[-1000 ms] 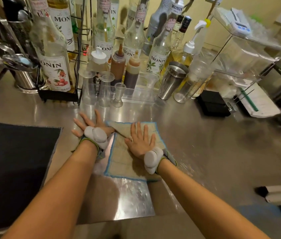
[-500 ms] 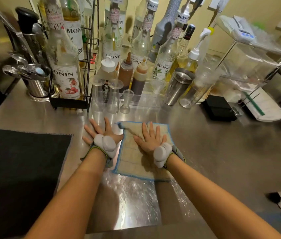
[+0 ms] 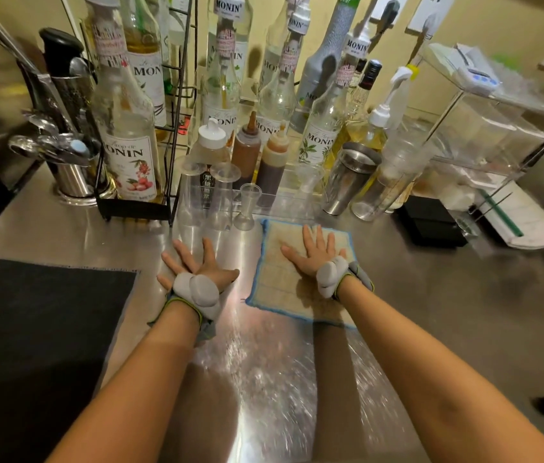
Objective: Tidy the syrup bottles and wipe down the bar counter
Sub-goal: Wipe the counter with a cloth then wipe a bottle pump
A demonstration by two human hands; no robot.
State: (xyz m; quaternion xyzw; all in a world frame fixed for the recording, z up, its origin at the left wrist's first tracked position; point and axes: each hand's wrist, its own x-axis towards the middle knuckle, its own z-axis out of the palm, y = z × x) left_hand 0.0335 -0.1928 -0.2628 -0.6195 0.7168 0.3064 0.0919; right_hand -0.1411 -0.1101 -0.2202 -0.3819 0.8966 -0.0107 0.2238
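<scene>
Two hands lie flat, palms down, fingers extended. Right hand point(image 3: 315, 253) — fingers point(image 3: 309, 233) spread and pressed onto the beige square cleaning cloth with blue stitched edging point(image 3: 284, 289), gripping nothing. Left hand point(image 3: 198, 267) — fingers point(image 3: 177, 250) splayed wide, resting directly on the brushed stainless steel bar counter point(image 3: 447, 312), just left of the cloth and apart from it. Each wrist carries a grey padded strap. The cloth lies flat on the counter, its far edge just beside the small clear plastic jigger point(image 3: 247, 208) and the clear plastic cups point(image 3: 207, 198). Behind these stand the tall glass syrup bottles with white labels point(image 3: 130, 138), upright, several inside a black wire rack point(image 3: 170, 128). A black textured mat point(image 3: 30, 345) covers the counter's left side. Yellow wall behind.
</scene>
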